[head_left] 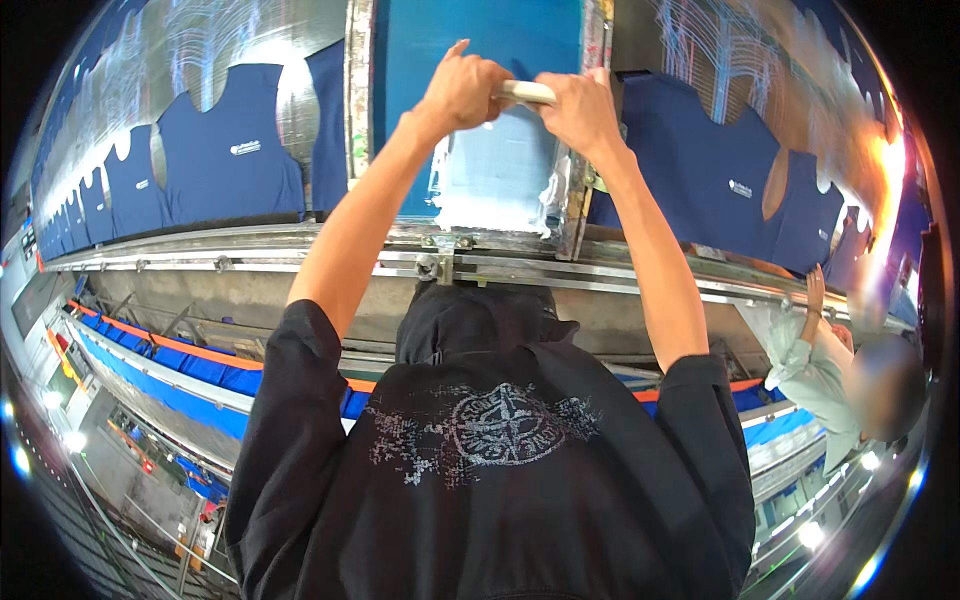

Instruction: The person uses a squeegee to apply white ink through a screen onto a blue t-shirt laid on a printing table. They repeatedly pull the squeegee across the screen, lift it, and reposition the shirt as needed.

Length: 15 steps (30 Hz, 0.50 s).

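Both my hands grip a pale squeegee handle (pixel 525 92) over a blue printing screen (pixel 408 60). My left hand (pixel 462 92) is closed round the handle's left end, with one digit sticking up. Closed on its right end is my right hand (pixel 583 112). Below the hands, a lighter see-through patch of mesh (pixel 490 165) is edged with white ink (pixel 488 214), thickest along the near side. The squeegee's blade is mostly hidden. The screen's worn frame (pixel 358 95) is smeared with dried ink.
Navy garment pieces (pixel 225 150) with small white prints line the long table to the left, and more navy pieces (pixel 690 165) lie to the right. A metal rail (pixel 320 258) runs along the near edge. At the right, another person's hand (pixel 815 288) touches the table edge.
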Tool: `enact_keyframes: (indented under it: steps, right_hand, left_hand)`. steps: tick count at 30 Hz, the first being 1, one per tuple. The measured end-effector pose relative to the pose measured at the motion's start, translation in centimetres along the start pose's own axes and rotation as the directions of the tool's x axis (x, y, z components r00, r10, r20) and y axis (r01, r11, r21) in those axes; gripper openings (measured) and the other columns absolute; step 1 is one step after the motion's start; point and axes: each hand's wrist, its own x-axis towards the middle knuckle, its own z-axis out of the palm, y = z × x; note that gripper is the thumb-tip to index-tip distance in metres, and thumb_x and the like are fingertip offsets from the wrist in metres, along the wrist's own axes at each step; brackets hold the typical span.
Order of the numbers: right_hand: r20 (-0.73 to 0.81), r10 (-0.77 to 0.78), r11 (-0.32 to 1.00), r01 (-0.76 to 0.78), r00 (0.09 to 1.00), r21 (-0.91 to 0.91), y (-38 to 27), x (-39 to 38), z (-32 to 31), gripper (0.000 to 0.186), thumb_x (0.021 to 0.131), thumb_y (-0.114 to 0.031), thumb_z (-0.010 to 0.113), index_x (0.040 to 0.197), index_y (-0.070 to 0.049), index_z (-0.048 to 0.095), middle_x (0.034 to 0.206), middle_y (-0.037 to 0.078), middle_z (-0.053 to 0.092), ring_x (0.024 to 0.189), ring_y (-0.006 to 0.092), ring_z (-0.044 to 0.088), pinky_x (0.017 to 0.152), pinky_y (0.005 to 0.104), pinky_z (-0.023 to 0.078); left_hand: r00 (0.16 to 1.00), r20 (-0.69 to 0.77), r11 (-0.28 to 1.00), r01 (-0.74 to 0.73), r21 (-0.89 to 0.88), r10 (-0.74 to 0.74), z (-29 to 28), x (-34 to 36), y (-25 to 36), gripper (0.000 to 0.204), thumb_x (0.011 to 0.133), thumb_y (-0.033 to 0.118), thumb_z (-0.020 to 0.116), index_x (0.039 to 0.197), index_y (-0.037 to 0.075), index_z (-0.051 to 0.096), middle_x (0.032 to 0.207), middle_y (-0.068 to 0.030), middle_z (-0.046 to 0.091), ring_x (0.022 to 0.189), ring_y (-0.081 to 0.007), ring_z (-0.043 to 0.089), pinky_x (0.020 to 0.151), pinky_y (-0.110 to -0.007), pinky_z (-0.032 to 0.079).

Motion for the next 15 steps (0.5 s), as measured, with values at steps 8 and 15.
enact_keyframes:
  steps: [8, 15]
  right_hand:
    - [0.162, 0.079, 0.975, -0.11, 0.984, 0.194, -5.3, -13.4, 4.2, 0.012, 0.08, -0.012, 0.071, 0.093, -0.012, 0.071, 0.093, 0.008, 0.074, 0.096, 0.0264, 0.07, 0.096, 0.0485, 0.037]
    - [0.449, 0.086, 0.924, -0.24, 0.889, 0.298, -0.8, -9.9, 5.7, 0.038, 0.073, -0.028, 0.084, 0.101, -0.004, 0.074, 0.091, 0.018, 0.075, 0.088, 0.0365, 0.073, 0.083, 0.0481, 0.055]
  left_hand:
    - [0.982, 0.175, 0.97, 0.111, -0.218, -0.074, 5.3, -13.1, 6.6, 0.018, 0.078, 0.015, 0.074, 0.095, 0.014, 0.08, 0.075, -0.0145, 0.074, 0.076, -0.0326, 0.073, 0.106, -0.049, 0.05]
    - [0.776, 0.613, 0.951, 0.281, -0.127, -0.147, 6.5, -7.3, 2.9, 0.054, 0.066, 0.045, 0.088, 0.105, 0.008, 0.081, 0.095, -0.02, 0.077, 0.087, -0.0352, 0.075, 0.079, -0.046, 0.058]
